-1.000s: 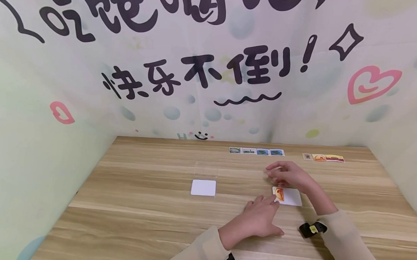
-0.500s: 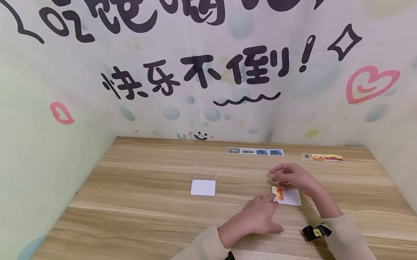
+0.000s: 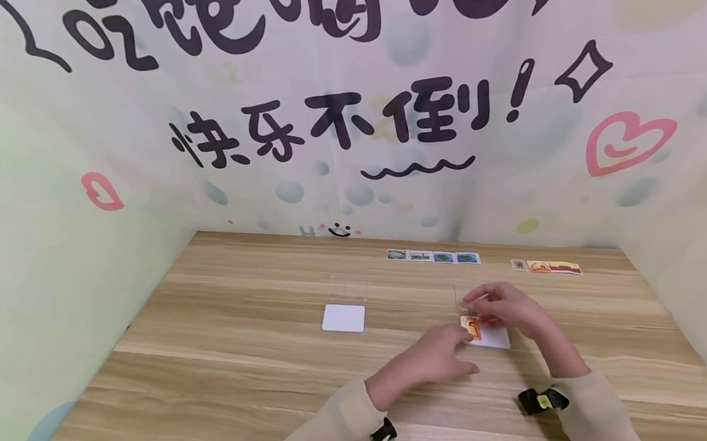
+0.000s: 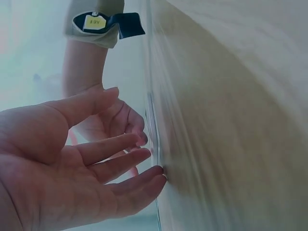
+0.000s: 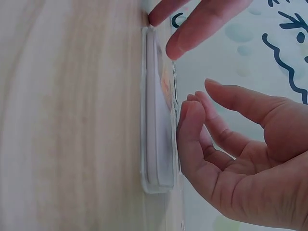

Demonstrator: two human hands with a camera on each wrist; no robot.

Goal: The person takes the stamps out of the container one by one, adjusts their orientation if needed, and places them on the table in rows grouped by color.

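Note:
A white card block in a clear case lies on the table, with an orange stamp on its left part. My left hand reaches in from the left, fingers loosely extended and fingertips at the stamp's lower left edge. In the left wrist view its fingertips come down right at the case's edge. Over the far side of the card bends my right hand, thumb apart from its curved fingers. The right wrist view shows its fingers close over the card with nothing between them and the thumb. A clear lid stands partly behind that hand.
Another white card with a clear lid lies to the left on the wooden table. Along the back are a row of several stamps and a shorter row to its right. A printed cloth hangs behind.
My right hand has shifted right and a little nearer, uncovering the left edge of the clear lid. The left hand stays at the stamp, its fingers drawn slightly closer together.

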